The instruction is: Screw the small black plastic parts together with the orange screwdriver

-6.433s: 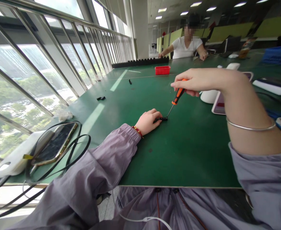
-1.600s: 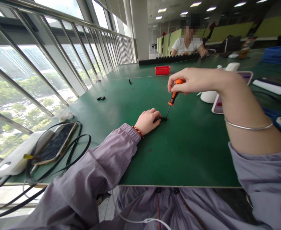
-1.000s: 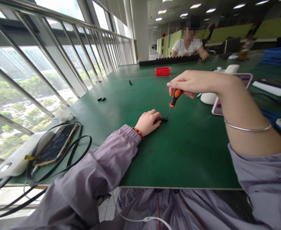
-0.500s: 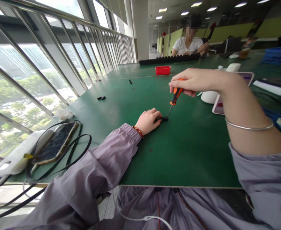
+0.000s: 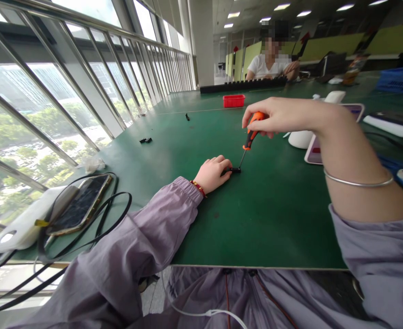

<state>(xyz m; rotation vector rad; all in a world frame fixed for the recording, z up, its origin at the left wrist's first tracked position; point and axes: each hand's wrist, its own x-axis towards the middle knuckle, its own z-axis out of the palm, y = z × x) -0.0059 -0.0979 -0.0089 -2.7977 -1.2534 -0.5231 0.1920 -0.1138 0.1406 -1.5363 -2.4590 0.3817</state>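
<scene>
My left hand [image 5: 213,173] rests on the green table, its fingers closed on a small black part [image 5: 235,170] that lies flat. My fingers hide the part's left end, and I cannot make out its kind. From above, my right hand [image 5: 268,116] grips the orange and black handle of a screwdriver [image 5: 252,132]. The shaft slants down to the left, and its tip meets the right end of the black part. Farther off to the left lie some small black pieces [image 5: 145,140] and another single black piece [image 5: 187,117].
A red bin [image 5: 233,101] stands beyond my hands, before a long black rack [image 5: 242,85]. Across the table sits a person [image 5: 270,64]. A phone [image 5: 83,205] and black cables lie left, by the railing. A white stand [image 5: 299,139] and a blue basket [image 5: 400,81] are right.
The fingers of my right hand have shifted round the screwdriver handle, with the index finger lifted a little. The handle has turned slightly. My left hand and the black part stay in place.
</scene>
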